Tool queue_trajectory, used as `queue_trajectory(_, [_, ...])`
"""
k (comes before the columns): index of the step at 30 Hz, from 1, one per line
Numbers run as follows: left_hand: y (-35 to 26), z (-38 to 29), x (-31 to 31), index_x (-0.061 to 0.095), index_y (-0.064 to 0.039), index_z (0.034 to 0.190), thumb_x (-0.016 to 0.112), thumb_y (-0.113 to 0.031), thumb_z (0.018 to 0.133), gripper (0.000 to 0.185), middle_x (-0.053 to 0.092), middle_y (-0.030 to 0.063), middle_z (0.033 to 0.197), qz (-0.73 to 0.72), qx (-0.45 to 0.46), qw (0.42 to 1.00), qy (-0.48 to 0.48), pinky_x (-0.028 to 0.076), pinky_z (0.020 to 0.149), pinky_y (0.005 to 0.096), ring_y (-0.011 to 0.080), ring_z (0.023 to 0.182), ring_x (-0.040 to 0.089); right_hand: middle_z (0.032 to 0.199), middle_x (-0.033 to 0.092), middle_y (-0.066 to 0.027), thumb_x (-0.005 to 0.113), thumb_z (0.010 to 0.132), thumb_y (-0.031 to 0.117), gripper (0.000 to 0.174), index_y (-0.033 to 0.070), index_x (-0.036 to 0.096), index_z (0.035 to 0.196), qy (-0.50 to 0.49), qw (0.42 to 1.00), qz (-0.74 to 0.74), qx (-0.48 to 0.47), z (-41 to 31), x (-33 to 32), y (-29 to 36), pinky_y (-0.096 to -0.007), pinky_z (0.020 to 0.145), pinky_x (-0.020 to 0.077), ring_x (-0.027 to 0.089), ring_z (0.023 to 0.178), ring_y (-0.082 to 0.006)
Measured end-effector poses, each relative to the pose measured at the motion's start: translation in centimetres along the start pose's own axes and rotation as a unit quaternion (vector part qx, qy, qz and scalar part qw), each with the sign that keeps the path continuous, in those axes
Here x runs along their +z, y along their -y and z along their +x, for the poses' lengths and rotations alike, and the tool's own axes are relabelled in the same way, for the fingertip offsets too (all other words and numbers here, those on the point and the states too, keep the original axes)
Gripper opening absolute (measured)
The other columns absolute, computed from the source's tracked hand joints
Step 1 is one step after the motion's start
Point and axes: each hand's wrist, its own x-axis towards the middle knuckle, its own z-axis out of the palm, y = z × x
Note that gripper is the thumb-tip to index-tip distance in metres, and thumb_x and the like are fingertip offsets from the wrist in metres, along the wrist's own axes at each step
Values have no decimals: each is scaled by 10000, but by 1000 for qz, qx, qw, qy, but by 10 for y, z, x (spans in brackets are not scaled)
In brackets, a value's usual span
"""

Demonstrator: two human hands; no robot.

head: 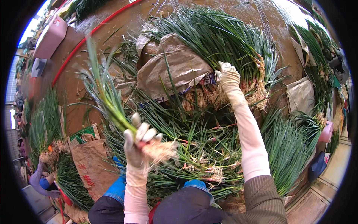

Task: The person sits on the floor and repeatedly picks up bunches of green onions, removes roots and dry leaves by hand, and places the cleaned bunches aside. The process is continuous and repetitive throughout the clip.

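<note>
My left hand (141, 140), in a pale glove, is closed around a bunch of green onions (116, 112). Their leaves point up and left; the pale roots hang out at the right, blurred. My right hand (228, 74), gloved too, reaches forward to the stems at the lower edge of a large heap of green onions (223, 36); its fingertips are partly hidden, so whether it grips them I cannot tell. Beside it a woven plastic sack (173, 67) covers part of the heap. Loose green onions with reddish bulb ends (212, 168) lie spread between my arms.
A brown printed sack (91, 168) lies at the left, near more onion piles. A red hose (81, 42) curves over the wet brown floor. A pink bin (51, 37) stands at the upper left. More bundles lie at the right. Another person is partly visible at the lower left.
</note>
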Motion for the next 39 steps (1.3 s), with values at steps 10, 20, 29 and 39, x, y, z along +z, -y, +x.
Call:
queue_trajectory(10, [68, 25, -49, 604, 13, 1120, 632, -216, 919, 306, 572, 24, 756, 216, -185, 942, -178, 534, 799, 360, 185, 763, 629, 958, 675, -182, 680, 811, 470, 492, 33, 618, 1029, 360, 932, -25, 17, 17, 4, -34, -421, 819, 511, 651, 935, -339])
queue_trajectory(20, [77, 23, -68, 645, -30, 1172, 648, -292, 900, 377, 669, 79, 930, 367, -218, 891, -158, 447, 683, 208, 75, 780, 583, 756, 677, -123, 668, 809, 300, 268, 63, 620, 926, 290, 943, 163, 8, -83, -60, 16, -371, 684, 525, 663, 721, -293])
queue_trajectory(29, [77, 15, -75, 675, -14, 972, 605, -250, 924, 250, 668, 25, 1007, 319, -200, 916, -139, 301, 512, 139, -16, 577, 415, 764, 641, -25, 629, 922, 322, 263, 80, 639, 1023, 202, 764, 539, 293, -190, -62, 58, -264, 627, 491, 611, 670, -126])
queue_trajectory(39, [80, -10, -75, 655, -52, 1015, 692, -237, 860, 244, 632, -9, 822, 303, -190, 908, -216, 399, 579, 148, 33, 651, 514, 613, 430, 85, 455, 1008, 304, 256, 99, 581, 923, 246, 172, 880, 369, -171, 51, 92, -197, 447, 308, 324, 445, -62])
